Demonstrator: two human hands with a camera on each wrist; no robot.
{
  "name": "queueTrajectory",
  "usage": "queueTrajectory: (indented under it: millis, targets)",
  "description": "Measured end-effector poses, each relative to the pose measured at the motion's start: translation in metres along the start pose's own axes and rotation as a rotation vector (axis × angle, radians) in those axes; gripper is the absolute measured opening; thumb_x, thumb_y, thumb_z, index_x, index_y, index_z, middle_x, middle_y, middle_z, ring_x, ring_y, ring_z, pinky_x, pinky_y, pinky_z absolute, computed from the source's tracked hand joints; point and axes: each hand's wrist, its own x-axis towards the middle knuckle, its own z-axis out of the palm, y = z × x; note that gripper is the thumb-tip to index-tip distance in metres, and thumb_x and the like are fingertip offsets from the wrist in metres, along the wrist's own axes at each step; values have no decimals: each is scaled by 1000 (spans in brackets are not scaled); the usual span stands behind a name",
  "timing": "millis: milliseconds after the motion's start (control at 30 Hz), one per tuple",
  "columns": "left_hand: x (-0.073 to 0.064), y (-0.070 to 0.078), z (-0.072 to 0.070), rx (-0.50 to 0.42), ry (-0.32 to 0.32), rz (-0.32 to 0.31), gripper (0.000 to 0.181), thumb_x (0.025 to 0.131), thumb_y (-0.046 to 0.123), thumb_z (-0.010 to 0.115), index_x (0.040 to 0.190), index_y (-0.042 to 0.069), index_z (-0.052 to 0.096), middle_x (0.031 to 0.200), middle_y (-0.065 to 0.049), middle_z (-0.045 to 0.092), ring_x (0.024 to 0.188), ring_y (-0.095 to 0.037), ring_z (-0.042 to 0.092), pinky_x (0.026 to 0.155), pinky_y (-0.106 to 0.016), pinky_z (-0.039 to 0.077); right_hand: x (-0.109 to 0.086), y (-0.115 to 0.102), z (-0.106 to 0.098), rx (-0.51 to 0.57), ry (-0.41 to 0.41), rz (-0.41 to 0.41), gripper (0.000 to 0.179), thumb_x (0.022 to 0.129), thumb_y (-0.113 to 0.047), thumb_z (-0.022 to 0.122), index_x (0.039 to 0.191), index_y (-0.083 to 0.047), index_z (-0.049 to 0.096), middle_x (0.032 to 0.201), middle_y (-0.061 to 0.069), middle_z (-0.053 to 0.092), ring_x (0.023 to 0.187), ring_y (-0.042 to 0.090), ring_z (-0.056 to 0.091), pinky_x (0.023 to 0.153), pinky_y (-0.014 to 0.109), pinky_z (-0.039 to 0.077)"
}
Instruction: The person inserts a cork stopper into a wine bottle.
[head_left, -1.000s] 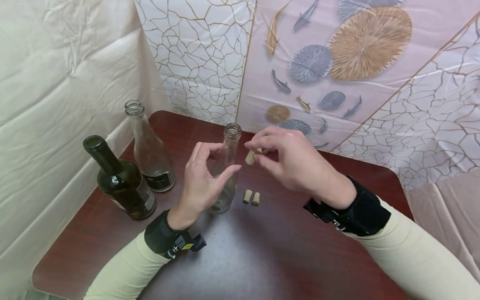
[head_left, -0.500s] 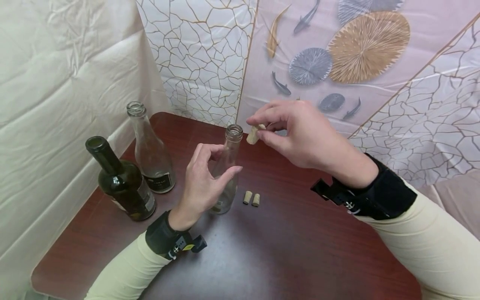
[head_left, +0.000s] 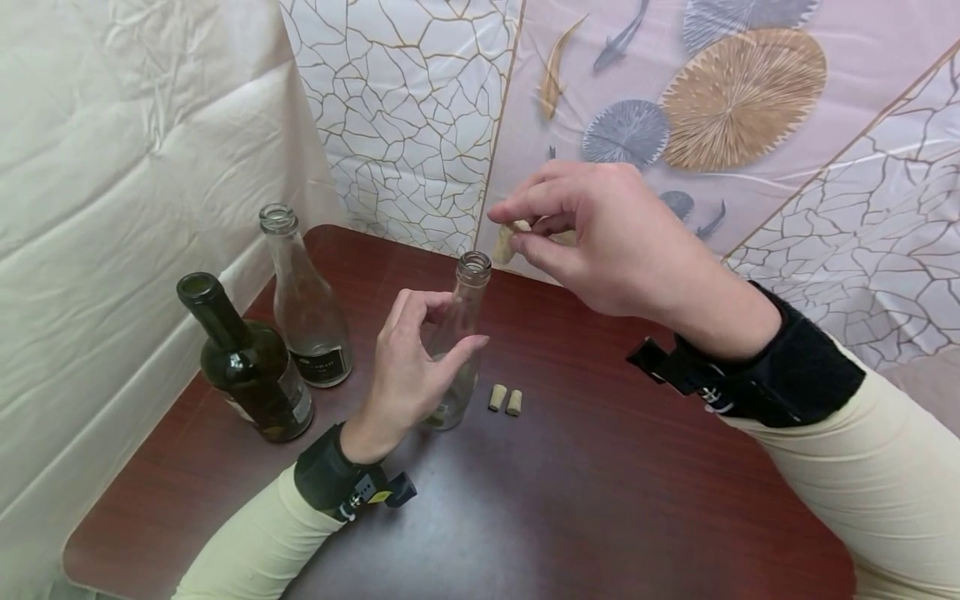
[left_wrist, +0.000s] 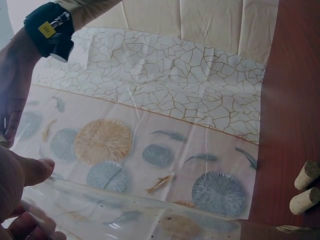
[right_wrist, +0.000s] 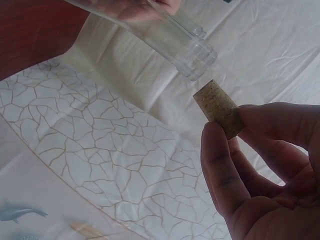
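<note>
My left hand [head_left: 408,358] curls round the body of a clear glass bottle [head_left: 474,287] standing upright on the table, with its mouth uncovered. Between thumb and fingertips, my right hand [head_left: 600,242] pinches a cork [head_left: 504,243] just above and to the right of that mouth. From the right wrist view, the cork [right_wrist: 216,106] points one end at the bottle's rim [right_wrist: 197,60], a small gap between them. Two more corks [head_left: 497,397] [head_left: 513,402] stand side by side on the table, right of the bottle's base.
A dark green bottle [head_left: 251,367] and another clear bottle [head_left: 307,308] with a black label stand at the left of the reddish-brown table [head_left: 637,467]. Patterned cloth [head_left: 405,108] hangs behind the table's far edge, and pale cloth [head_left: 150,208] hangs along its left side.
My right hand has risen with the cork, from beside the bottle's neck to above its mouth level. My left hand stays at the bottle, and the other corks have not moved.
</note>
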Motion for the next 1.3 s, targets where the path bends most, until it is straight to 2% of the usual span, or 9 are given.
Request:
queueTrajectory:
  millis: [133, 233, 500, 733, 1033, 1300]
  targets:
    - [0, -1, -1, -1, -2, 3, 52, 75, 31, 84, 115, 8, 58, 108, -8, 58, 96, -18, 56, 78, -44, 52, 6, -4, 0, -29, -8, -25, 24, 89, -13, 68, 111, -14, 76, 102, -3, 70, 80, 6, 64, 72, 26, 53]
    - [0, -1, -1, -4, -1, 12, 52, 75, 32, 83, 115, 8, 58, 108, -8, 58, 97, -18, 56, 79, -42, 51, 10, -6, 2, -23, -17, -31, 24, 89, -14, 68, 112, -14, 76, 104, -3, 70, 86, 5, 65, 77, 26, 55]
    - [0, -3, -1, -12, 12, 31, 51, 75, 31, 83, 113, 7, 59, 106, -8, 58, 96, -18, 57, 80, -37, 50, 14, -10, 8, -4, -34, -27, 24, 88, -13, 69, 112, -13, 76, 103, -2, 70, 79, 9, 58, 65, 28, 47]
    - [0, -4, -1, -15, 15, 47, 51, 76, 30, 83, 113, 6, 59, 106, -9, 58, 96, -19, 58, 80, -40, 52, 15, -8, 15, -7, -26, -60, 23, 87, -12, 71, 109, -13, 77, 101, -1, 71, 86, 8, 62, 73, 28, 51]
    - [1, -4, -2, -19, 7, 46, 52, 75, 29, 84, 114, 6, 59, 107, -9, 58, 96, -22, 59, 80, -38, 52, 12, -10, 20, -50, -12, -114, 23, 87, -11, 69, 109, -11, 77, 101, 1, 72, 83, 10, 64, 70, 29, 52]
    - [0, -5, -2, -19, 6, 41, 51, 76, 30, 82, 114, 6, 59, 106, -9, 58, 95, -23, 59, 79, -43, 53, 11, -12, 23, -62, 0, -132, 23, 88, -9, 68, 110, -10, 76, 99, 2, 72, 91, 13, 64, 77, 33, 54]
